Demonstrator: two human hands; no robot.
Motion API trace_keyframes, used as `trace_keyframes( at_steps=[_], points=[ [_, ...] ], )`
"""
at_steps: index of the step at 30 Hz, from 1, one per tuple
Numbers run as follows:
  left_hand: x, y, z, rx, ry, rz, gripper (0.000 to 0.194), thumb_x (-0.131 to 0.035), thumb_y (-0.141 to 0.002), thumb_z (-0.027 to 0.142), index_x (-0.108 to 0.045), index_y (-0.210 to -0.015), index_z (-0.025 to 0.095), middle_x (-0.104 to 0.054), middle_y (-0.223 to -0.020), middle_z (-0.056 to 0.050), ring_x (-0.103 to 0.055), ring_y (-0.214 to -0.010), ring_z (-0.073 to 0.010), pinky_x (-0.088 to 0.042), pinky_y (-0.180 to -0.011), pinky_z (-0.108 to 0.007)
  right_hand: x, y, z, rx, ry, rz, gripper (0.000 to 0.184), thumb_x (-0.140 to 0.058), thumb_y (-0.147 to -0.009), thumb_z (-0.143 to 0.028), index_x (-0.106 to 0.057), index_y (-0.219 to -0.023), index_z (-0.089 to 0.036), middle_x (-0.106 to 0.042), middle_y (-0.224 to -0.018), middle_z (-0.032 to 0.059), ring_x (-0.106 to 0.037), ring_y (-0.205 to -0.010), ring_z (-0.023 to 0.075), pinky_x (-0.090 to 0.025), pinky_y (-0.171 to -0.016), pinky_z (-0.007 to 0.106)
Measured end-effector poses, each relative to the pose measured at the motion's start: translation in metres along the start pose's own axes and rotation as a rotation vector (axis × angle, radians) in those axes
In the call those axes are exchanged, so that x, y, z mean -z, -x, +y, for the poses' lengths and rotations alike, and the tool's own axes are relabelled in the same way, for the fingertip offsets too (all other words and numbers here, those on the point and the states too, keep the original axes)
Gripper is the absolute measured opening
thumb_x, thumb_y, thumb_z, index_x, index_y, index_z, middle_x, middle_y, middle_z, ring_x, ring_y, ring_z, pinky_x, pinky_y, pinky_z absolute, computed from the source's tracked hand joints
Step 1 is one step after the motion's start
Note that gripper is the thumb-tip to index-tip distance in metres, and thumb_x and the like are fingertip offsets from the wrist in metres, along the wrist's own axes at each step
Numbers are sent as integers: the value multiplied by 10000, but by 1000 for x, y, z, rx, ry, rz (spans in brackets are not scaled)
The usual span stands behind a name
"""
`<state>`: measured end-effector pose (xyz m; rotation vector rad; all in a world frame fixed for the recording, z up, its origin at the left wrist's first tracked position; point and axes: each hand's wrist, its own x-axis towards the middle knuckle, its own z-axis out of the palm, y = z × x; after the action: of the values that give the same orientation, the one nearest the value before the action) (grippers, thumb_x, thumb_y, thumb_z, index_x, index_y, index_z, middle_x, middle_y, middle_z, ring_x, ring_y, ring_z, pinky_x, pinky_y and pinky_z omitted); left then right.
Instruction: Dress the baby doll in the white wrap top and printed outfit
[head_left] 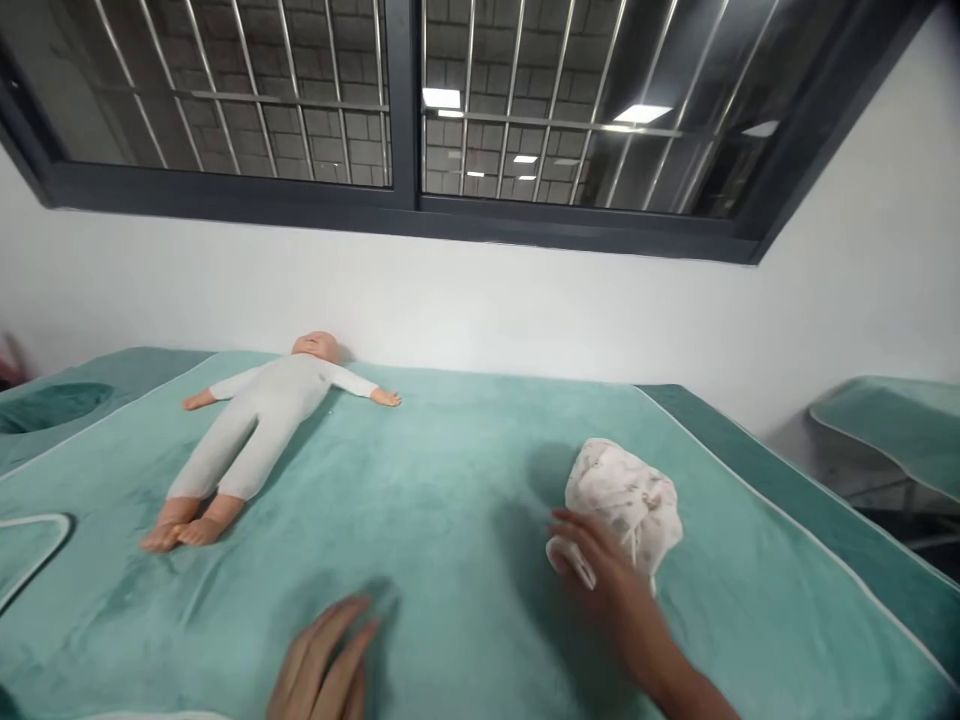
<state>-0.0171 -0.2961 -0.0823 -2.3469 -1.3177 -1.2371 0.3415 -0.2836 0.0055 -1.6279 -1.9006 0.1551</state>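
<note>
A white cloth bundle (626, 495) with a faint print, gathered and creased at its front, rests on the green cover (450, 480) at the right. My right hand (600, 580) is just in front of it, with fingers curled around a small white piece (571, 560). Whether that piece belongs to the bundle, I cannot tell. Low in the view, my left hand (322, 665) holds nothing, its slightly bent fingers apart above the cover. A baby doll (266, 415) in a white body suit lies on its back at the left, arms spread, head toward the wall.
Behind the padded surface rises a white wall (487, 300) with a dark-framed barred window (405, 195). A darker green band (795, 500) borders the right side. Another green-covered surface (892, 420) stands at the far right. A white-piped edge (37, 540) shows at the left.
</note>
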Motion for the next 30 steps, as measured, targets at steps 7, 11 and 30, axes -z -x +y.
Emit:
trace_keyframes(
  at_steps=[7, 11, 30],
  points=[
    [-71, -126, 60, 402, 663, -387, 284, -468, -899, 325, -690, -1063, 258, -709, -1050, -64, -648, -959, -208, -499, -874, -329, 64, 1, 59, -425, 325, -73, 666, -530, -828, -546, -413, -1377, -187, -474, -1415, 160, -543, -1197, 337, -476, -919, 450],
    [-110, -156, 84, 575, 792, -482, 277, -479, -858, 299, -686, -1020, 214, -709, -866, -44, -628, -665, -157, -474, -709, -282, 32, 17, 53, -353, 364, -69, 781, -593, -773, -481, -312, -1425, -158, -286, -1542, 176, -437, -1316, 356, -453, -962, 440],
    [-109, -155, 92, 520, 1216, -630, 469, -616, -837, 465, -583, -1237, 223, -664, -1100, -84, -605, -849, -172, -455, -730, -279, 140, -110, -15, -290, -467, 332, 358, -613, -820, -542, -577, -1009, -240, -571, -774, -7, -511, -632, 125, -386, -535, 222]
  ],
)
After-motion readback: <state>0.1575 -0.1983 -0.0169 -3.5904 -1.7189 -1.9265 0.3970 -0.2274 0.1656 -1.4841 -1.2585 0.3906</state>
